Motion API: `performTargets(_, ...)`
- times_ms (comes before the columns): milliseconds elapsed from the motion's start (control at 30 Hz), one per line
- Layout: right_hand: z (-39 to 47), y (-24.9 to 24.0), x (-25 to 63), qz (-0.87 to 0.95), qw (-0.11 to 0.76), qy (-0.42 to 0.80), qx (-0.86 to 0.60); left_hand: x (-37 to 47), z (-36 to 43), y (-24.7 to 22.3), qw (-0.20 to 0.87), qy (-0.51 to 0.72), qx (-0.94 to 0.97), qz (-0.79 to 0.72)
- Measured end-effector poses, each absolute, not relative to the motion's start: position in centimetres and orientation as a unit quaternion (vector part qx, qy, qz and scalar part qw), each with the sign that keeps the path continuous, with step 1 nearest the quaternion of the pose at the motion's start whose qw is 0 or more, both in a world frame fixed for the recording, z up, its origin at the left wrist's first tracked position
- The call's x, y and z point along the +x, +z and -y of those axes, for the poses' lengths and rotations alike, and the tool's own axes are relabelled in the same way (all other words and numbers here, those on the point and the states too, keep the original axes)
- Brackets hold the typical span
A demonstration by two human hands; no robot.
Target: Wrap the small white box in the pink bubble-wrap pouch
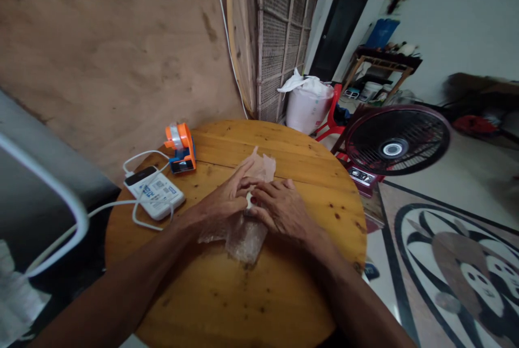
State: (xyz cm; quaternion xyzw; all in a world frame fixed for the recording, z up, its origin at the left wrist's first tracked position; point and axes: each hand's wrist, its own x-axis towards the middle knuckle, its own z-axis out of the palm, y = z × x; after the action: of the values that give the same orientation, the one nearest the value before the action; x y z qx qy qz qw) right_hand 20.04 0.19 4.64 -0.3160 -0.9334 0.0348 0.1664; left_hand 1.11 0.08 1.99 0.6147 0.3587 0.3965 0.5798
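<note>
Over the middle of a round wooden table (259,305), my left hand (229,196) and my right hand (284,208) meet with bent fingers. Between them shows a small white object (248,200) with a dark red spot beside it; its kind is hard to make out. Both thumbs and fingertips close on it from the two sides. Clear bubble wrap (245,242) lies crumpled beneath my hands, toward me. A thin pinkish sheet (265,167), plastic or paper, sticks up behind my fingers and is partly hidden by my left hand.
On the table's left are a white power bank (162,196) with white cables and an orange tape dispenser (182,145). A standing fan (393,145) is right of the table. A white sack-topped bin (308,102) and red chair (334,115) stand behind.
</note>
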Motion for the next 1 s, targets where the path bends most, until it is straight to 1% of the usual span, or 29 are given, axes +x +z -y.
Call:
performTargets(100,-0.9,4.5,20.9,0.908,0.142,0.003,-0.394,0.9,-0.3,1.6,0.574,0.397,0.603,-0.387)
performTargets(200,-1.7,4.3,22.2,0.878,0.108,0.023,-0.465,0.6,-0.4,1.3,0.562,0.387,0.599,-0.419)
performTargets(333,-2.3,3.9,23.5,0.882,0.039,0.068,-0.464,0.1,-0.1,1.9,0.544,0.353,0.628,-0.43)
performTargets(400,-2.3,3.7,23.8,0.892,0.026,0.077,-0.445,-0.1,-0.1,2.1,0.532,0.336,0.644,-0.435)
performTargets(500,-1.9,3.6,24.1,0.902,0.018,0.069,-0.427,-0.3,-0.7,1.3,0.497,0.31,0.677,-0.446)
performTargets(600,-1.7,3.6,24.3,0.902,0.008,0.055,-0.428,-0.7,-1.4,0.2,0.432,0.295,0.726,-0.447)
performTargets(700,-2.2,3.5,24.3,0.901,0.025,0.066,-0.428,-0.8,-1.4,0.2,0.388,0.282,0.748,-0.459)
performTargets(833,-3.4,2.5,23.3,0.86,0.066,0.038,-0.505,-0.6,-1.3,1.3,0.355,0.293,0.736,-0.497)
performTargets(1000,-4.3,1.1,21.6,0.804,0.05,-0.021,-0.592,-0.6,-2.4,0.1,0.283,0.342,0.737,-0.51)
